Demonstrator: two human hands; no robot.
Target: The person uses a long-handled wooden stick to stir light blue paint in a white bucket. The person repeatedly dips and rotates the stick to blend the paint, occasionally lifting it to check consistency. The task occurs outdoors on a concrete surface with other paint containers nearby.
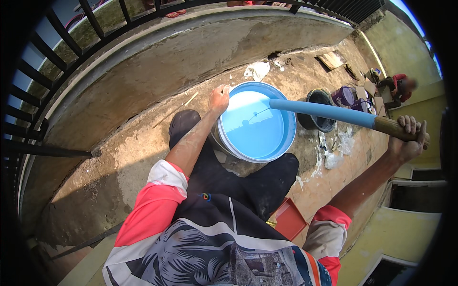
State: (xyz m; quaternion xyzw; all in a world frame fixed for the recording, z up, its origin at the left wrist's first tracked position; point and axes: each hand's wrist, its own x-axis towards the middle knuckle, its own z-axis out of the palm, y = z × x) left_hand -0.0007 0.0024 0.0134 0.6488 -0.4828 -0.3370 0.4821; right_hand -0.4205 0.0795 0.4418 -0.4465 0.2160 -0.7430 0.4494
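Between my knees stands a large white bucket (224,139) with light blue paint (253,131) inside. My left hand (220,98) is closed on the bucket's upper left rim, its fingertips partly hidden. Out to the right, my right hand (409,138) grips the bare brown end of a thick wooden stick (329,112). Wet blue paint coats the rest of the stick. It slants over the bucket's right rim, its tip above the paint, and a thin drip seems to hang from it.
A dark bucket (318,114) stands right of the paint bucket. A red paint tray (290,220) lies by my right leg. Purple pails (344,97) and a seated person (400,89) are farther right. A low wall (157,71) with black railing curves along the far left.
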